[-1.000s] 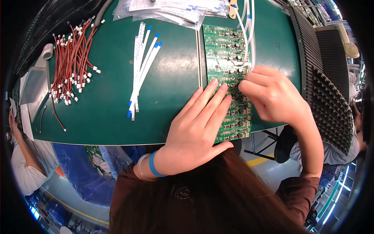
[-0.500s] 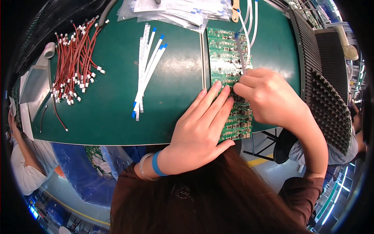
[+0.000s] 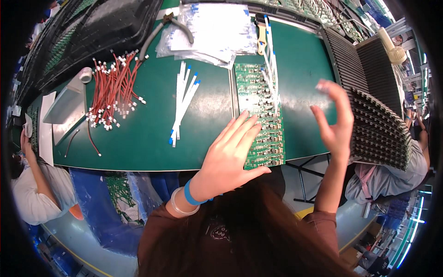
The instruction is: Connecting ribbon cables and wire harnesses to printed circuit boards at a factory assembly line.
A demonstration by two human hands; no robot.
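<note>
A long green circuit board panel (image 3: 271, 148) lies on the bench before me, full of small components. My left hand (image 3: 227, 157) rests flat on its left side, fingers stretched and slightly spread. To the right of the panel, my right hand (image 3: 338, 121) is off the board, thumb and fingers apart with nothing between them. White flat ribbon cables (image 3: 273, 62) with blue ends run over the upper right part of the panel and past its far edge. Further left, several loose ribbon cables (image 3: 185, 102) lie together on the green mat.
Red-brown wires with white connectors (image 3: 110, 94) are heaped at the left. Beyond lie cutting pliers (image 3: 159, 33), bagged ribbon cables (image 3: 214, 32) and a yellow-handled tool (image 3: 261, 39). A black slotted rack (image 3: 378, 124) holding boards borders the right, with a brush (image 3: 392, 48) by it.
My right hand has left the panel, moved right and opened. The left hand still lies on the board. The view has shifted, showing more of the bench's far side.
</note>
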